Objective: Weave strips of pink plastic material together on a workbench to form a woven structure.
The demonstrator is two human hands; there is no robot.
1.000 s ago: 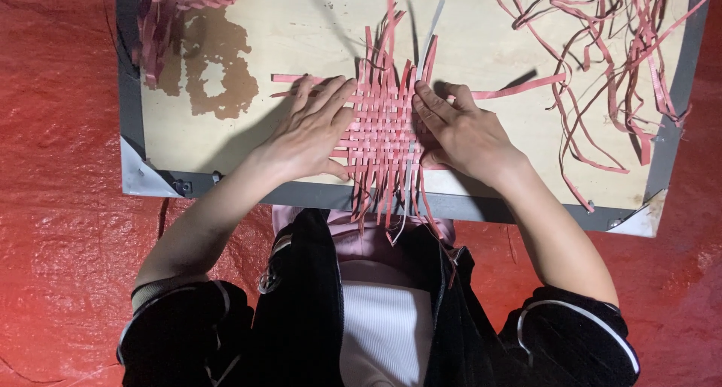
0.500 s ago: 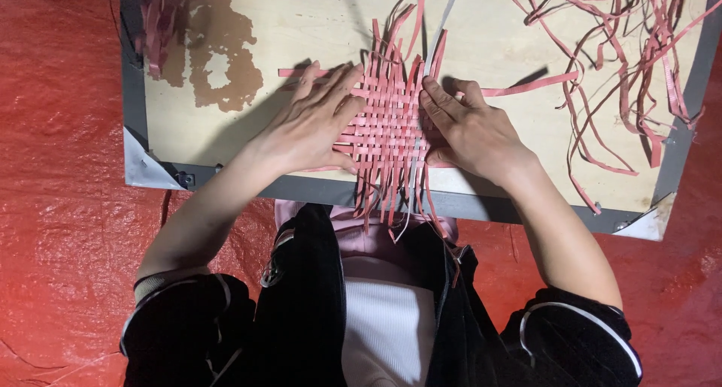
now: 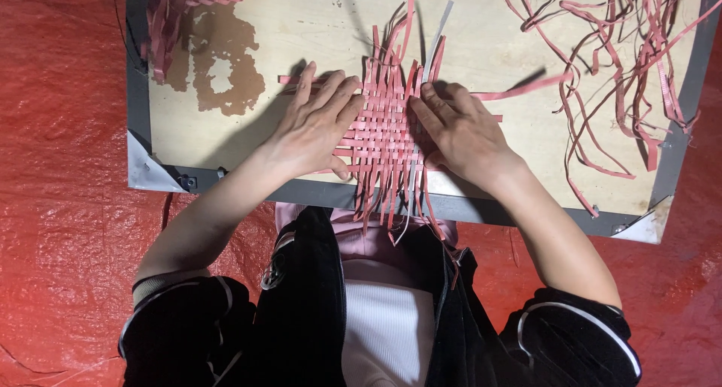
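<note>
A bundle of pink strips (image 3: 177, 11) lies at the wooden board's (image 3: 301, 26) far left corner, beside a brown stain (image 3: 218, 71). The left hand (image 3: 316, 127) lies flat, fingers spread, on the left edge of the pink woven mat (image 3: 383, 131) at mid-board. The right hand (image 3: 462, 135) presses flat on its right edge, fingers together. Loose pink strips (image 3: 624, 63) sprawl at right.
</note>
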